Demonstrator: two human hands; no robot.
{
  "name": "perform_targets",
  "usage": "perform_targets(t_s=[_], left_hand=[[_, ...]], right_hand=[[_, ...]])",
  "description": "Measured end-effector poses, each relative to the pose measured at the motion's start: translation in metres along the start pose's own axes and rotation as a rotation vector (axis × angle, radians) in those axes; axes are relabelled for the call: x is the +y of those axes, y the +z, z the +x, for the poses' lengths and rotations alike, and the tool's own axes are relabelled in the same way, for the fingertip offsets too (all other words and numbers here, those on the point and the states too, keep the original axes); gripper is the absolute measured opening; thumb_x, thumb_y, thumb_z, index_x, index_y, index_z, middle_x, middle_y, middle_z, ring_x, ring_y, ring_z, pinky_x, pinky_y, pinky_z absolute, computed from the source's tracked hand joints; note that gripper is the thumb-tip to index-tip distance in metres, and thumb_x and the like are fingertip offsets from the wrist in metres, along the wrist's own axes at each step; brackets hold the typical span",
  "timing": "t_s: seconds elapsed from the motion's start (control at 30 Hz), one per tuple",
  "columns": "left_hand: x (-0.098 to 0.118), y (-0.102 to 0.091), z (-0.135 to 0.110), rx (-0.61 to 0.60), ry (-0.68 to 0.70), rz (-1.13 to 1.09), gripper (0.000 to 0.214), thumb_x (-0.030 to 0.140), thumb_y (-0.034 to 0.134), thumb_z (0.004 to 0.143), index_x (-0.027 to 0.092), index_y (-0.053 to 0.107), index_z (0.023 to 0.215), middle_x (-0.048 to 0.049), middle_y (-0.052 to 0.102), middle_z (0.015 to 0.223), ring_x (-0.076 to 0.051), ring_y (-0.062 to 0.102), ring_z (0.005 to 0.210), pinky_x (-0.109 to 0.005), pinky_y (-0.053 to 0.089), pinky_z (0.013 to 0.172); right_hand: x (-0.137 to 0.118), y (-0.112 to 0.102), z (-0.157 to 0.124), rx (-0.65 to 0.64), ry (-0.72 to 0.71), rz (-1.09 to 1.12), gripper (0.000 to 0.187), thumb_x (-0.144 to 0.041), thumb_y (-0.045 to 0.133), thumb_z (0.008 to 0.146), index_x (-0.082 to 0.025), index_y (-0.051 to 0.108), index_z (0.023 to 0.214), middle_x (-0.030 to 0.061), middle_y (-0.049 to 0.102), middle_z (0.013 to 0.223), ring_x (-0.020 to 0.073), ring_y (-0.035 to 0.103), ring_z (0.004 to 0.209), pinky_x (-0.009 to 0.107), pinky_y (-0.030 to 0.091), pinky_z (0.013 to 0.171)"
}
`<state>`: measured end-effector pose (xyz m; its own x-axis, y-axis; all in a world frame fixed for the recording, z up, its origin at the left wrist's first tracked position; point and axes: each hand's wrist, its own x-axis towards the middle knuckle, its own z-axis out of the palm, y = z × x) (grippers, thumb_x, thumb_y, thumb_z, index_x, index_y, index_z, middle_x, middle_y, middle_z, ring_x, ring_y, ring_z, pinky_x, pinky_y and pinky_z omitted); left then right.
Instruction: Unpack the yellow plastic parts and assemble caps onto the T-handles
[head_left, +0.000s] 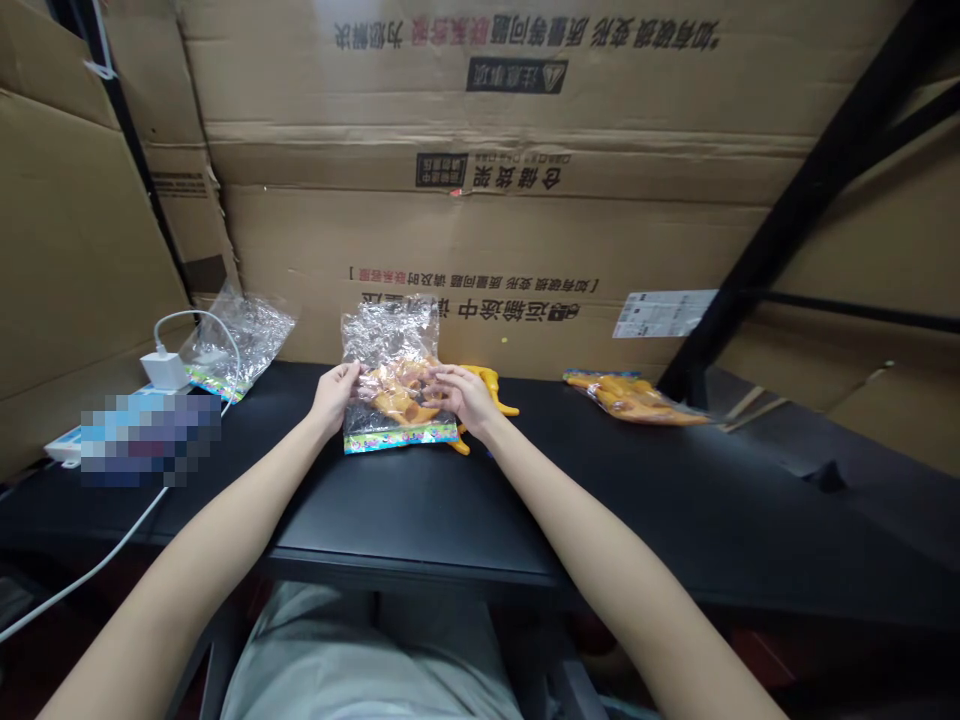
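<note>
Between my two hands is a clear plastic bag (390, 335) with a colourful printed strip along its near edge. Orange-yellow plastic pieces (405, 395) show through the film. My left hand (335, 392) pinches the bag's left side, thumb and fingers closed on the film. On the right side, my right hand (461, 392) has its fingers closed on the bag's edge. Partly hidden behind that hand, a loose orange-yellow plastic piece (501, 392) lies on the black table (420, 510). What shape the bagged pieces have is hard to make out through the glare.
Another bag of orange pieces (630, 397) lies at the right, beside a black metal post (694, 350). On the left are a crumpled clear bag (251, 345), a white charger (166, 372) with a cable, and a blurred-out object (150, 440). Cardboard (495, 230) walls the back.
</note>
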<state>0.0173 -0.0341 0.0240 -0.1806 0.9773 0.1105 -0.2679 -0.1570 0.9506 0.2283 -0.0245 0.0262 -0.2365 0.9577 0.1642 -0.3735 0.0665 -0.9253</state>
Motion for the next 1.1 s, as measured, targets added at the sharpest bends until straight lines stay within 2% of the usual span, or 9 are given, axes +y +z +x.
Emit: perform_targets(t_s=[0.1, 0.2, 0.47, 0.63, 0.77, 0.83, 0.9, 1.0, 1.1], left_hand=[[-0.003, 0.000, -0.001, -0.046, 0.012, 0.067, 0.031, 0.045, 0.070, 0.075, 0.015, 0.061, 0.076, 0.0030, 0.058, 0.049, -0.011, 0.054, 0.039, -0.021, 0.043, 0.041], [-0.010, 0.001, 0.000, -0.073, 0.041, 0.120, 0.037, 0.053, 0.066, 0.076, 0.016, 0.060, 0.076, 0.0039, 0.054, 0.042, -0.012, 0.051, 0.035, -0.022, 0.037, 0.038], [-0.014, -0.002, 0.001, 0.036, 0.133, 0.269, 0.049, 0.065, 0.055, 0.079, 0.019, 0.056, 0.064, 0.0076, 0.033, 0.028, -0.009, 0.027, 0.026, -0.022, 0.016, 0.036], [-0.008, 0.000, -0.004, 0.044, 0.147, 0.322, 0.048, 0.064, 0.054, 0.080, 0.019, 0.057, 0.062, 0.0080, 0.027, 0.028, -0.009, 0.026, 0.027, -0.022, 0.015, 0.036], [-0.008, -0.002, -0.003, 0.036, 0.120, 0.327, 0.052, 0.068, 0.052, 0.079, 0.018, 0.062, 0.066, 0.0077, 0.026, 0.028, -0.009, 0.027, 0.027, -0.023, 0.016, 0.036], [-0.007, -0.005, 0.001, 0.024, 0.087, 0.296, 0.058, 0.072, 0.049, 0.077, 0.017, 0.064, 0.069, 0.0070, 0.028, 0.028, -0.009, 0.026, 0.026, -0.023, 0.016, 0.036], [-0.006, -0.009, 0.006, -0.015, 0.017, 0.210, 0.063, 0.077, 0.045, 0.075, 0.017, 0.064, 0.071, 0.0055, 0.033, 0.030, -0.008, 0.027, 0.026, -0.023, 0.018, 0.035], [-0.001, -0.010, 0.009, -0.126, -0.118, 0.016, 0.068, 0.081, 0.041, 0.073, 0.017, 0.064, 0.077, -0.0006, 0.053, 0.044, -0.011, 0.048, 0.037, -0.023, 0.036, 0.041], [0.000, -0.004, 0.001, -0.280, -0.209, -0.078, 0.073, 0.083, 0.041, 0.071, 0.015, 0.064, 0.082, -0.0103, 0.068, 0.070, -0.020, 0.066, 0.064, -0.029, 0.051, 0.055]], right_hand=[[-0.002, 0.005, -0.003, 0.026, 0.018, 0.026, 0.023, -0.036, 0.075, 0.070, -0.021, 0.063, 0.083, 0.0012, 0.069, 0.085, 0.0141, 0.064, 0.064, 0.028, 0.058, 0.051], [-0.001, 0.008, -0.002, 0.104, -0.012, 0.025, 0.024, -0.039, 0.075, 0.070, -0.020, 0.062, 0.079, -0.0007, 0.067, 0.075, 0.0124, 0.061, 0.056, 0.026, 0.055, 0.046], [0.011, 0.005, 0.008, 0.255, -0.019, 0.066, 0.022, -0.024, 0.074, 0.064, -0.019, 0.053, 0.061, -0.0047, 0.058, 0.058, 0.0086, 0.053, 0.051, 0.019, 0.046, 0.047], [0.014, 0.003, 0.010, 0.283, -0.038, 0.084, 0.024, -0.022, 0.074, 0.058, -0.021, 0.051, 0.066, -0.0084, 0.052, 0.055, 0.0079, 0.048, 0.049, 0.020, 0.043, 0.046], [0.014, 0.000, 0.011, 0.281, -0.051, 0.020, 0.029, -0.035, 0.076, 0.060, -0.021, 0.051, 0.068, -0.0098, 0.046, 0.052, 0.0063, 0.039, 0.042, 0.018, 0.031, 0.038], [0.013, -0.004, 0.013, 0.282, -0.064, -0.014, 0.033, -0.040, 0.077, 0.060, -0.021, 0.051, 0.069, -0.0102, 0.045, 0.050, 0.0061, 0.036, 0.040, 0.018, 0.026, 0.037], [0.012, -0.007, 0.016, 0.350, -0.125, -0.010, 0.034, -0.040, 0.078, 0.061, -0.022, 0.051, 0.069, -0.0102, 0.047, 0.051, 0.0065, 0.038, 0.041, 0.018, 0.030, 0.039], [0.009, -0.013, 0.020, 0.530, -0.260, 0.064, 0.029, -0.034, 0.075, 0.065, -0.022, 0.050, 0.070, -0.0091, 0.053, 0.057, 0.0073, 0.048, 0.049, 0.020, 0.042, 0.050], [0.005, -0.016, 0.020, 0.570, -0.297, 0.134, 0.027, -0.030, 0.072, 0.069, -0.022, 0.046, 0.072, -0.0088, 0.056, 0.063, 0.0067, 0.051, 0.050, 0.020, 0.044, 0.051]])
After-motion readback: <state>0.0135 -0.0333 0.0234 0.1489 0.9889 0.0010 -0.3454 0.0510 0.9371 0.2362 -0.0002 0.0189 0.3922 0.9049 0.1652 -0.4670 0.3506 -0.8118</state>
